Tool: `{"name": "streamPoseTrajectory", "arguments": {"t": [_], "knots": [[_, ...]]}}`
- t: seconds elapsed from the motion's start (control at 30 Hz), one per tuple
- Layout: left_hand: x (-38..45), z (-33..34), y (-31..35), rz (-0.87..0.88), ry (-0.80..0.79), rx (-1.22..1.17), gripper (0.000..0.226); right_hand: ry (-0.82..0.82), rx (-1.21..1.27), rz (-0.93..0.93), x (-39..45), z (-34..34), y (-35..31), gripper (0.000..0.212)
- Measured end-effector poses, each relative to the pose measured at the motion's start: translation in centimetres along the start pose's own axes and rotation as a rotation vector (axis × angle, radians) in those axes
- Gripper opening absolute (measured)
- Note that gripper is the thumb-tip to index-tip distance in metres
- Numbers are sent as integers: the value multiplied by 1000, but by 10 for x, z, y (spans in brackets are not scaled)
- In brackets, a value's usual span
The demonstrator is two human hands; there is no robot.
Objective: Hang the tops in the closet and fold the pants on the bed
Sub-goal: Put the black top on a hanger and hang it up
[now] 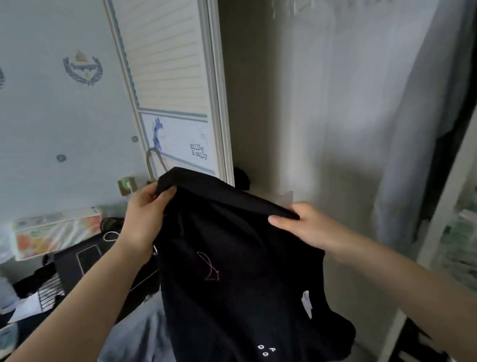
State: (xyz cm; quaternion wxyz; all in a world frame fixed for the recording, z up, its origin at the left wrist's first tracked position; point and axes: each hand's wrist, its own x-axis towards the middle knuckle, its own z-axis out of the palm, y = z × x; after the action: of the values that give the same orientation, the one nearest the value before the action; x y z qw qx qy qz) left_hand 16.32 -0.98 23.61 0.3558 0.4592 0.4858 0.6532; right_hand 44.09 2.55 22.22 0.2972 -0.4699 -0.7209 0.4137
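Head view: left hand [145,215] and right hand [304,227] each pinch one end of the top edge of a black garment [234,282], which hangs straight down between them in front of the open closet [341,114]; that edge slopes down toward the right hand. Closet lies ahead and right, so the right hand is nearer. Pale hanging clothes [400,137] inside, blurred; bed [135,334] sits low left, behind the garment.

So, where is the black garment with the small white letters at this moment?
In the head view the black garment hangs at lower centre, gripped at its top edge by the left hand and right hand, before the open closet.
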Motion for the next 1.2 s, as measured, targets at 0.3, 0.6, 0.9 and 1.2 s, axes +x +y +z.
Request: {"name": "streamPoseTrajectory", "arguments": {"t": [0.3, 0.6, 0.9, 1.2], "knots": [[84, 92, -52, -132, -842, 916, 71, 290, -5, 16, 41, -61, -8, 31], [148, 166, -34, 74, -1107, 204, 16, 398, -115, -11, 90, -84, -11, 43], [205, 165, -34, -102, -788, -272, 9, 346, -326, 35, 112, -74, 41, 24], [235, 151, -62, 18, -965, 269, 41, 727, -178, -5, 152, -80, 15, 28]]}}
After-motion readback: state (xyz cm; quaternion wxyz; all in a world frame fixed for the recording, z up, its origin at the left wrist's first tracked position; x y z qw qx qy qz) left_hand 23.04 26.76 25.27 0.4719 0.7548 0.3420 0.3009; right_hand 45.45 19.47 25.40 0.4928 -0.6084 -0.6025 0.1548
